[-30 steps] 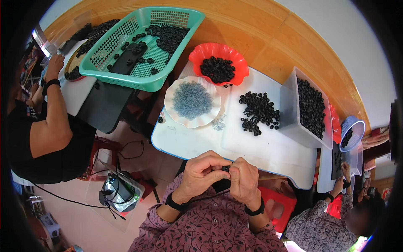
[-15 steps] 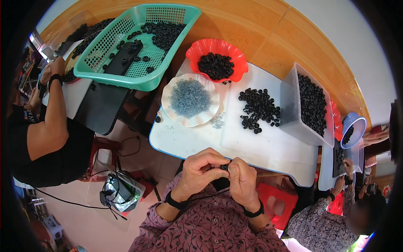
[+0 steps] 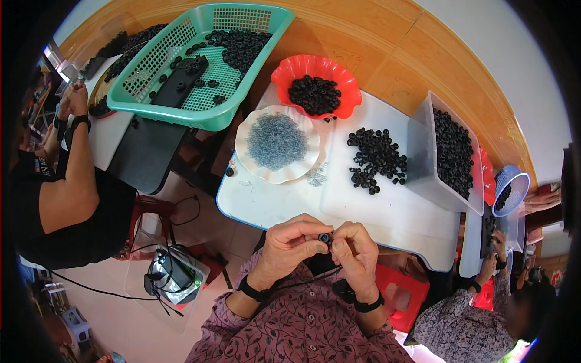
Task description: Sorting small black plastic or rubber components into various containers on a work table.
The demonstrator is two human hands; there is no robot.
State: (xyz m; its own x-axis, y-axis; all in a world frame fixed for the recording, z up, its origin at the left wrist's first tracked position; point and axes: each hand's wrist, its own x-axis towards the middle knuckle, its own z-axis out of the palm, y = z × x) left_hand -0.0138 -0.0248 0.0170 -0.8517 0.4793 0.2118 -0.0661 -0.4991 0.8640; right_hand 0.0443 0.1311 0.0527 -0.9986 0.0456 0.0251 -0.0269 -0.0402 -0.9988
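Observation:
Just in front of my chest, at the table's near edge, my left hand (image 3: 292, 242) pinches a small round black part with a hole in its middle (image 3: 325, 238). My right hand (image 3: 356, 251) is close against its right side, thumb and fingers drawn together; whether anything tiny is between them is hidden. On the white table lies a loose pile of similar black parts (image 3: 378, 158). A white scalloped plate (image 3: 245, 158) to its left holds many small clear rings (image 3: 277, 142). Behind the plate, more black parts fill a red wavy-rimmed bowl (image 3: 354, 97).
A clear plastic bin (image 3: 423, 145) of black parts stands at the table's right. At the far left is a green basket (image 3: 206, 118) with black parts and a dark slab. Co-workers sit at left and right. A red stool (image 3: 396, 284) is near my right side.
My right hand has loosened and shifted slightly right, its fingers less tightly closed. The black part in my left hand has turned, and its holed face now shows.

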